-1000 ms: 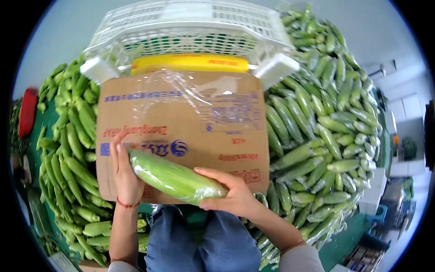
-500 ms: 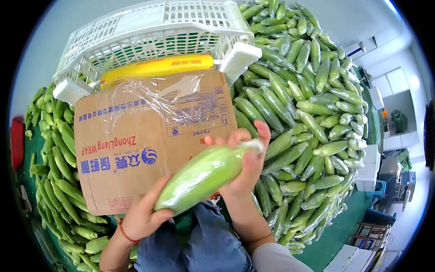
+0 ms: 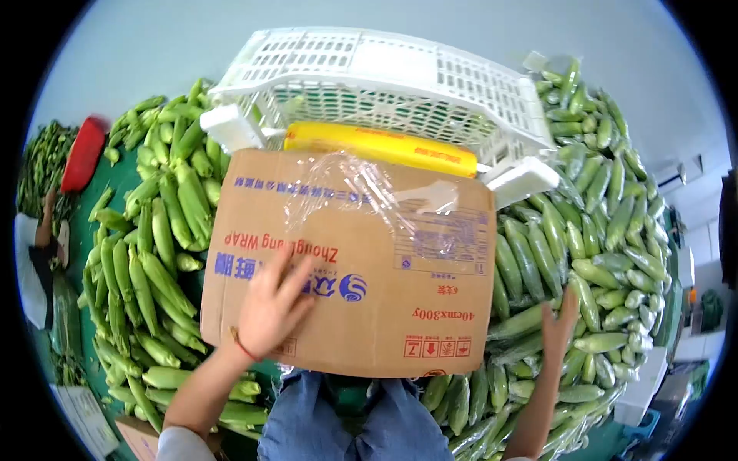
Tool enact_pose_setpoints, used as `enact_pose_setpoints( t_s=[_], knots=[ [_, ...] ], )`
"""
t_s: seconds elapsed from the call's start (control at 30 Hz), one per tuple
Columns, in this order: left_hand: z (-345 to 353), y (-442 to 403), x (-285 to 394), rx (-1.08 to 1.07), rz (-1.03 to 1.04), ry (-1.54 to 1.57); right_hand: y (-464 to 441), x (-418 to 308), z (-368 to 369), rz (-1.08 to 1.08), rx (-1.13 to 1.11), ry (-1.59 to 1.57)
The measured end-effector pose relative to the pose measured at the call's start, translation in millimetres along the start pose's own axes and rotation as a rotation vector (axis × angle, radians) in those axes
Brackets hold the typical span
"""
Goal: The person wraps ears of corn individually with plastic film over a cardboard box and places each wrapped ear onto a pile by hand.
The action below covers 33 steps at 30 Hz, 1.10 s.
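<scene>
Over the lower left of the cardboard box [image 3: 369, 323], my left hand [image 3: 270, 307] has its fingers spread and holds nothing. My right hand [image 3: 560, 326] is above the pile of wrapped corn [image 3: 607, 269] at the right, fingers apart and nothing gripped. Clear film [image 3: 361, 192] lies crumpled across the box top. Behind the box, a yellow roll of wrap [image 3: 380, 148] sits in front of the white plastic crate [image 3: 392, 65]. Unwrapped green corn [image 3: 165, 292] is heaped on the left.
A red container [image 3: 84, 154] stands at the far left, near another person's arm [image 3: 46, 219] and some leafy greens [image 3: 42, 165]. White cabinets [image 3: 696, 253] are at the far right. Green floor shows between the piles.
The wrapped corn that both hands held has left them. My right hand has moved right to the wrapped pile, and my left hand has opened over the box. The view has shifted.
</scene>
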<state>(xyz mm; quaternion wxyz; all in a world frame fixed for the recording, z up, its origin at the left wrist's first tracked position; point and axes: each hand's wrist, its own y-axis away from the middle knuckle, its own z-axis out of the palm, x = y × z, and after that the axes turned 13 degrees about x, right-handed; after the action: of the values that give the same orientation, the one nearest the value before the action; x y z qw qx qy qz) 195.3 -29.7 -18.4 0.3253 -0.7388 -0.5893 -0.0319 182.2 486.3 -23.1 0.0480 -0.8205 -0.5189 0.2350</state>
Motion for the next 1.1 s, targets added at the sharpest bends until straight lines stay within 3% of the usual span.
enact_pose_setpoints(
  t_s=[0.07,0.13,0.2,0.23,0.27,0.33,0.37,0.4,0.47,0.53,0.67,0.73,0.77,0.83,0.87,0.93,1.03,1.1],
  knots=[
    [0.1,-23.9,-20.7,0.046,-0.095,-0.032,28.1,-106.9,-0.9,-0.380,-0.246,-0.253],
    [13.4,-52.8,-44.1,0.100,-0.044,-0.104,33.4,-179.4,24.4,-0.633,-0.222,-0.301],
    [28.9,-88.0,-76.1,0.200,0.231,-0.140,6.4,-191.3,76.4,-0.720,-0.136,-0.368],
    [39.6,-100.1,-95.0,0.146,0.258,-0.036,3.2,-195.8,95.1,-0.769,-0.100,-0.407],
    [41.9,-103.1,-106.4,0.093,0.276,0.060,8.4,-205.9,96.1,-0.533,-0.205,-0.695],
    [15.8,-86.9,-85.2,-0.053,-0.016,-0.068,16.6,-188.0,80.7,-0.411,-0.160,-0.450],
    [-0.4,-70.4,-80.9,-0.011,0.017,-0.040,24.1,-181.3,63.3,-0.007,-0.249,-0.615],
    [-18.9,-49.9,-79.8,0.029,0.056,-0.014,29.5,-158.0,61.4,0.041,-0.213,-0.720],
    [-54.6,-2.2,-73.2,0.043,0.199,0.022,47.4,-128.5,33.4,-0.380,-0.188,-0.582],
    [-74.2,53.1,-63.0,-0.037,0.204,0.200,80.0,-107.5,18.9,-0.280,-0.408,-0.703],
    [-75.1,166.0,-27.6,-0.001,0.083,0.183,125.5,-66.9,17.3,-0.221,-0.525,-0.692],
    [-71.1,240.3,-58.3,-0.181,0.081,0.062,141.8,-76.5,8.5,-0.119,-0.475,-0.755],
    [-60.4,277.7,-82.2,-0.339,-0.078,-0.147,138.0,-72.3,8.4,-0.257,-0.456,-0.674],
    [-94.0,285.4,-99.5,-0.716,-0.306,-0.547,139.9,-83.0,7.6,-0.187,-0.443,-0.674],
    [-100.0,303.9,-121.9,-0.933,-0.425,-0.598,141.5,-86.0,8.3,-0.151,-0.441,-0.674],
    [-110.0,313.9,-145.6,-1.043,-0.334,-0.450,144.2,-80.8,15.4,-0.162,-0.418,-0.712],
    [-126.0,295.4,-151.8,-0.689,-0.326,-0.302,146.9,-80.0,12.0,-0.137,-0.416,-0.749],
    [-146.9,288.9,-151.1,-0.792,-0.342,-0.441,145.9,-83.3,8.6,-0.156,-0.459,-0.739]
  ],
)
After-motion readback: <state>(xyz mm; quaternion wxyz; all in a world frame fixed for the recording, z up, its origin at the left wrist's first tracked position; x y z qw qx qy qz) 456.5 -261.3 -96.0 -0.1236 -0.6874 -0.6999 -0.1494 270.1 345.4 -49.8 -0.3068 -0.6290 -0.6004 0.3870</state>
